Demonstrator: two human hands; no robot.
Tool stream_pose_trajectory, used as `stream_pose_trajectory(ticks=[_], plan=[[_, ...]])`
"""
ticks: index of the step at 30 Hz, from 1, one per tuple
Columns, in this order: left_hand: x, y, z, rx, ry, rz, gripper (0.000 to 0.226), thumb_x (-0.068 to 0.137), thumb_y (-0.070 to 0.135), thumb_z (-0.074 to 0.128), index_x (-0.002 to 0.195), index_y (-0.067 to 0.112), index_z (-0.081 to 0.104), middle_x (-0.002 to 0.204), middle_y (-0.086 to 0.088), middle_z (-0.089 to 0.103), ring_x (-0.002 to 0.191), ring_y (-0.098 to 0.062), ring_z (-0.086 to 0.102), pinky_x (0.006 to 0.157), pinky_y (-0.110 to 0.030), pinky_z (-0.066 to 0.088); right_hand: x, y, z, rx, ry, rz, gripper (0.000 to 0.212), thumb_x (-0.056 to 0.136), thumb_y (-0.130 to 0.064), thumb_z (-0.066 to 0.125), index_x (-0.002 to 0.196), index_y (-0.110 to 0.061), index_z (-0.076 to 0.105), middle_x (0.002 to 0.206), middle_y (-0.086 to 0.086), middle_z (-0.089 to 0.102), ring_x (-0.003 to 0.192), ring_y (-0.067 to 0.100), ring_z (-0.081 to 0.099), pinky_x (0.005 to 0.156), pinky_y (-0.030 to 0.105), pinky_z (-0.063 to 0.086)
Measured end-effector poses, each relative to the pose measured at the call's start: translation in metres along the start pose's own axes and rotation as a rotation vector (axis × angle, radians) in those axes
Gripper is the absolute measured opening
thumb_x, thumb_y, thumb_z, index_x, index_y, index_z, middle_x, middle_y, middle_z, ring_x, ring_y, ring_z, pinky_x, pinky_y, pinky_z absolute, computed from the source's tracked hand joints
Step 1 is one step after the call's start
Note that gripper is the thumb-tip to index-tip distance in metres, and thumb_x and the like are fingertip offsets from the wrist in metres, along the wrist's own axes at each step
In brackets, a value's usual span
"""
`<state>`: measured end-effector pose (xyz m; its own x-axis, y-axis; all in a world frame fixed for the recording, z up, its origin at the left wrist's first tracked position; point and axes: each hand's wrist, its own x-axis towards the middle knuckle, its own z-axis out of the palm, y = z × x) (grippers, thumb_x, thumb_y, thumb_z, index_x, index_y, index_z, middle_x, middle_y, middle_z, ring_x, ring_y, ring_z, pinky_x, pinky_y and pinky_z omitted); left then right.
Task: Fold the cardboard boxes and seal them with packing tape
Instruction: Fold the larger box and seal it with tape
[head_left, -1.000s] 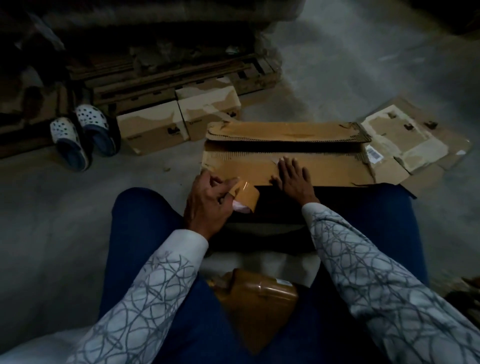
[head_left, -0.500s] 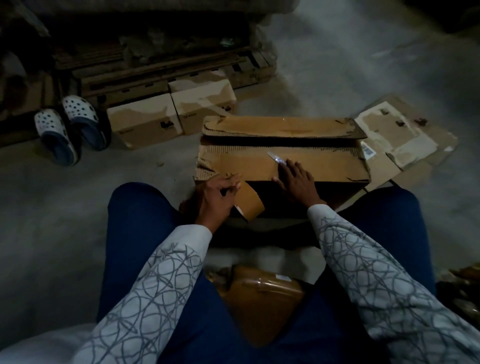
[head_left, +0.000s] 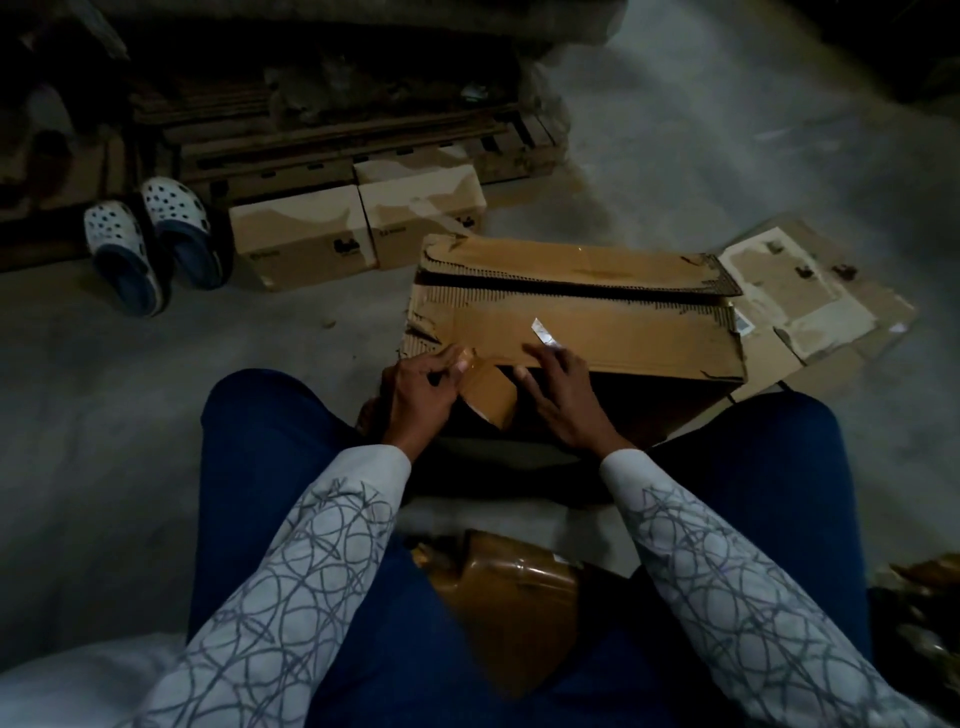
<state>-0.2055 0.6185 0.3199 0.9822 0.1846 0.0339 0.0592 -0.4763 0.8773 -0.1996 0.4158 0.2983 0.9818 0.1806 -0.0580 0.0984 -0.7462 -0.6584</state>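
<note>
Head view: left hand (head_left: 421, 395) fingers pinch tape roll (head_left: 491, 387); right hand (head_left: 563, 400) on box (head_left: 623, 338), fingers indiscernible

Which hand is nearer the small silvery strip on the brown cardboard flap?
Right. The right hand is right at the silvery strip; the left hand holds the brown tape roll further left.

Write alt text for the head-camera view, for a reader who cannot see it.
A seated person's left hand grips a roll of brown packing tape at the near edge of a large cardboard box on the floor; the right hand rests on the flap beside it. Two smaller boxes and a pair of clogs sit beyond, in dim light.
</note>
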Motion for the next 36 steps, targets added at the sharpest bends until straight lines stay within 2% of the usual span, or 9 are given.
stream_pose_trajectory(ticks=[4, 9, 16, 20, 23, 26, 29, 33, 36], plan=[[0.007, 0.002, -0.001, -0.067, 0.028, -0.064, 0.028, 0.092, 0.023, 0.07, 0.118, 0.011, 0.071, 0.121, -0.002, 0.069, 0.111, -0.007, 0.062, 0.089, -0.005, 0.044, -0.019, -0.041, 0.001, 0.569, -0.168, 0.082, 0.033, 0.097, -0.053, 0.054, 0.117, -0.029, 0.066, 0.104, -0.008, 0.071, 0.097, 0.006, 0.067, 0.085, 0.028, 0.054], [0.006, 0.012, 0.001, -0.123, 0.037, -0.125, 0.029, 0.092, 0.02, 0.069, 0.118, 0.008, 0.07, 0.121, -0.004, 0.068, 0.11, -0.004, 0.061, 0.094, -0.014, 0.048, -0.016, -0.039, -0.002, 0.307, -0.008, -0.065, 0.017, 0.089, -0.047, 0.069, 0.093, -0.031, 0.064, 0.074, -0.019, 0.06, 0.069, -0.005, 0.056, 0.066, 0.014, 0.041], [0.023, 0.019, 0.002, -0.237, 0.14, -0.361, 0.024, 0.09, 0.031, 0.071, 0.103, 0.012, 0.077, 0.092, 0.003, 0.076, 0.088, -0.012, 0.07, 0.084, -0.031, 0.057, 0.007, -0.034, -0.029, 0.097, 0.016, -0.286, 0.039, 0.084, -0.052, 0.069, 0.088, -0.014, 0.069, 0.064, -0.011, 0.06, 0.06, 0.005, 0.059, 0.052, 0.012, 0.039], [0.058, 0.015, -0.008, -0.561, 0.173, -0.608, 0.01, 0.084, 0.017, 0.077, 0.091, 0.01, 0.077, 0.091, -0.005, 0.075, 0.087, -0.021, 0.072, 0.08, -0.037, 0.061, 0.034, -0.024, -0.05, -0.049, -0.026, -0.351, 0.054, 0.083, -0.067, 0.06, 0.091, -0.015, 0.071, 0.077, 0.0, 0.073, 0.06, 0.01, 0.066, 0.054, 0.026, 0.053], [0.097, 0.005, -0.029, -0.827, 0.257, -0.709, 0.027, 0.08, 0.005, 0.079, 0.101, -0.007, 0.068, 0.104, -0.018, 0.071, 0.087, -0.027, 0.071, 0.067, -0.043, 0.062, 0.049, 0.002, -0.074, -0.12, 0.02, -0.239, 0.054, 0.08, -0.068, 0.059, 0.094, -0.016, 0.069, 0.08, 0.002, 0.074, 0.065, 0.018, 0.069, 0.058, 0.036, 0.057], [0.125, -0.002, -0.037, -0.87, 0.219, -0.597, 0.036, 0.08, 0.007, 0.079, 0.11, -0.01, 0.066, 0.106, -0.019, 0.071, 0.093, -0.029, 0.071, 0.067, -0.031, 0.059, 0.067, 0.028, -0.093, -0.036, 0.052, -0.084, 0.068, 0.068, -0.075, 0.062, 0.109, -0.021, 0.065, 0.089, 0.007, 0.074, 0.074, 0.022, 0.069, 0.067, 0.037, 0.056], [0.138, -0.004, -0.027, -0.78, 0.187, -0.511, 0.032, 0.078, 0.005, 0.08, 0.104, -0.01, 0.07, 0.095, -0.017, 0.074, 0.089, -0.028, 0.071, 0.073, -0.032, 0.059, 0.094, 0.04, -0.1, 0.014, -0.106, -0.031, 0.078, 0.061, -0.087, 0.054, 0.117, -0.034, 0.068, 0.114, -0.001, 0.071, 0.088, 0.015, 0.068, 0.078, 0.039, 0.057], [0.163, -0.013, -0.016, -0.723, 0.188, -0.463, 0.022, 0.084, 0.006, 0.074, 0.105, 0.011, 0.074, 0.11, -0.011, 0.073, 0.097, -0.024, 0.072, 0.076, -0.034, 0.06, 0.123, 0.047, -0.1, -0.072, -0.21, -0.005, 0.068, 0.06, -0.082, 0.049, 0.107, -0.039, 0.072, 0.093, -0.001, 0.075, 0.073, 0.007, 0.064, 0.066, 0.03, 0.05], [0.185, -0.021, -0.01, -0.429, 0.196, -0.283, 0.029, 0.091, 0.015, 0.07, 0.119, 0.016, 0.071, 0.113, -0.007, 0.073, 0.098, -0.019, 0.072, 0.073, -0.029, 0.06, 0.141, 0.049, -0.103, -0.119, -0.172, -0.029, 0.047, 0.074, -0.066, 0.059, 0.102, -0.032, 0.075, 0.07, -0.011, 0.062, 0.057, 0.003, 0.053, 0.052, 0.023, 0.037]])
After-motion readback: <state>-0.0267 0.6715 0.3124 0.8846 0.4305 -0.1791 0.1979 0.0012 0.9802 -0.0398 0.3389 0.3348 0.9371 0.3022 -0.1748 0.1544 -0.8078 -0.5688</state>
